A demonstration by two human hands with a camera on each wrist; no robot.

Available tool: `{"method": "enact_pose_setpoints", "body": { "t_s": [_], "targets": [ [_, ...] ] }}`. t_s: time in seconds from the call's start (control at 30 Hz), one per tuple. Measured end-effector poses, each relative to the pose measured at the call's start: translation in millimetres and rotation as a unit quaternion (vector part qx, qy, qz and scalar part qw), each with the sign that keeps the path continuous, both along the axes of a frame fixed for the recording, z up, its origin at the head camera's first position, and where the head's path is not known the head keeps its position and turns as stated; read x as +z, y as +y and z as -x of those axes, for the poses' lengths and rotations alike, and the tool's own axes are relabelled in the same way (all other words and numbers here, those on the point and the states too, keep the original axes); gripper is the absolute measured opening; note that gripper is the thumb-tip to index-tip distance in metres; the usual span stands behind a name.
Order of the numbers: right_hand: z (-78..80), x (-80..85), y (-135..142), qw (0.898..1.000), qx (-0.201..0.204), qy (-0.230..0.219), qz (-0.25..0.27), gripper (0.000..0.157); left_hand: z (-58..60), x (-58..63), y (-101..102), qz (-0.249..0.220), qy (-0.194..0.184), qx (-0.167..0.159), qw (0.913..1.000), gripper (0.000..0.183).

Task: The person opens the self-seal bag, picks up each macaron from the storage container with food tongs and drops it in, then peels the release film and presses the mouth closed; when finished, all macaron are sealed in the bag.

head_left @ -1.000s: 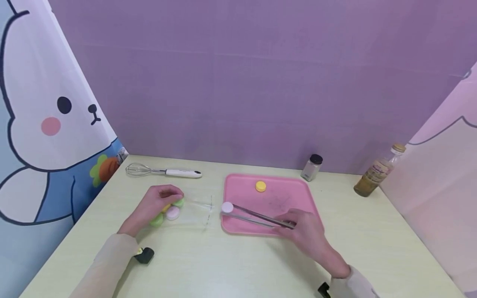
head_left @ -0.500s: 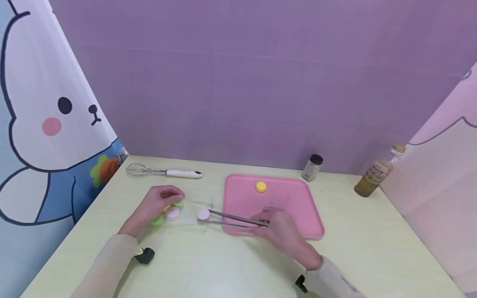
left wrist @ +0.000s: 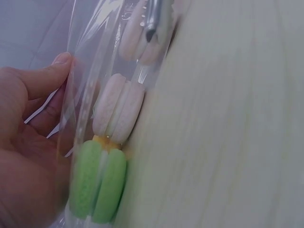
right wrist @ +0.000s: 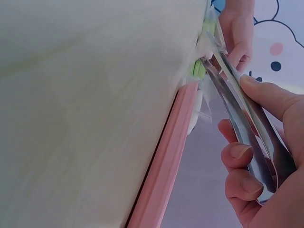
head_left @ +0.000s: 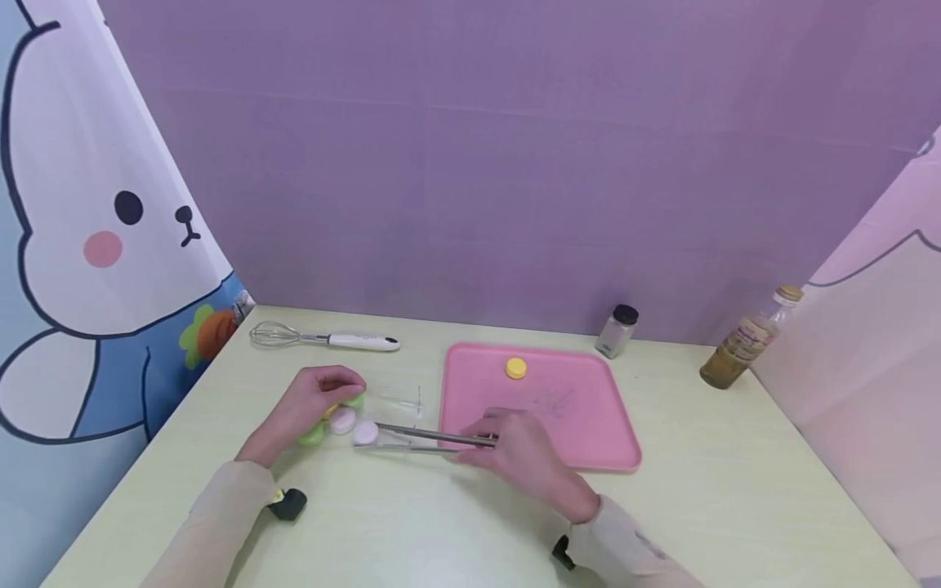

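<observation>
A clear plastic bag point(head_left: 397, 403) lies on the table, its edge pinched between thumb and fingers of my left hand point(head_left: 309, 400). Inside it, in the left wrist view, are a green macaron point(left wrist: 98, 183), a pale pink macaron point(left wrist: 118, 108) and a bit of yellow between them. My right hand point(head_left: 524, 457) grips metal tongs point(head_left: 434, 435) around both arms. Their tips clasp another pale pink macaron point(head_left: 365, 433), which is in the bag, right beside the first pink one. More green shows under my left fingers, partly hidden.
Under my right hand is a pink tray point(head_left: 588, 400) with a yellow macaron point(head_left: 516, 368) near its back edge. A whisk point(head_left: 360, 342) lies at the back left. Behind the tray stands a black-lidded jar point(head_left: 616, 333); a corked bottle point(head_left: 738, 347) is farther right.
My right hand has moved left from over the tray, carrying the pink macaron in the tongs into the bag, up to the others. My left hand has stayed put.
</observation>
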State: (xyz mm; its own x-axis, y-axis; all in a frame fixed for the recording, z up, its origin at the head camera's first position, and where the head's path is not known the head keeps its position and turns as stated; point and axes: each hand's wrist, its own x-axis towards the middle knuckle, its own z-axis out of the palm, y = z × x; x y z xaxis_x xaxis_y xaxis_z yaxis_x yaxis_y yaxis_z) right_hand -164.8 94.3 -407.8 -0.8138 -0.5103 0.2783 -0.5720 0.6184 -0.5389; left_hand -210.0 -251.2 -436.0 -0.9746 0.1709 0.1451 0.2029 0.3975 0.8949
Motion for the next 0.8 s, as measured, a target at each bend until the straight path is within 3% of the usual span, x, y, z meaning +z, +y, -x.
{"method": "enact_pose_setpoints", "body": {
  "t_s": [0.8],
  "targets": [
    [-2.4,0.2,-11.7,0.999,0.026,-0.002,0.026,0.023,-0.7,0.9,1.8,0.006,0.001,-0.002,1.0000,0.021]
  ]
}}
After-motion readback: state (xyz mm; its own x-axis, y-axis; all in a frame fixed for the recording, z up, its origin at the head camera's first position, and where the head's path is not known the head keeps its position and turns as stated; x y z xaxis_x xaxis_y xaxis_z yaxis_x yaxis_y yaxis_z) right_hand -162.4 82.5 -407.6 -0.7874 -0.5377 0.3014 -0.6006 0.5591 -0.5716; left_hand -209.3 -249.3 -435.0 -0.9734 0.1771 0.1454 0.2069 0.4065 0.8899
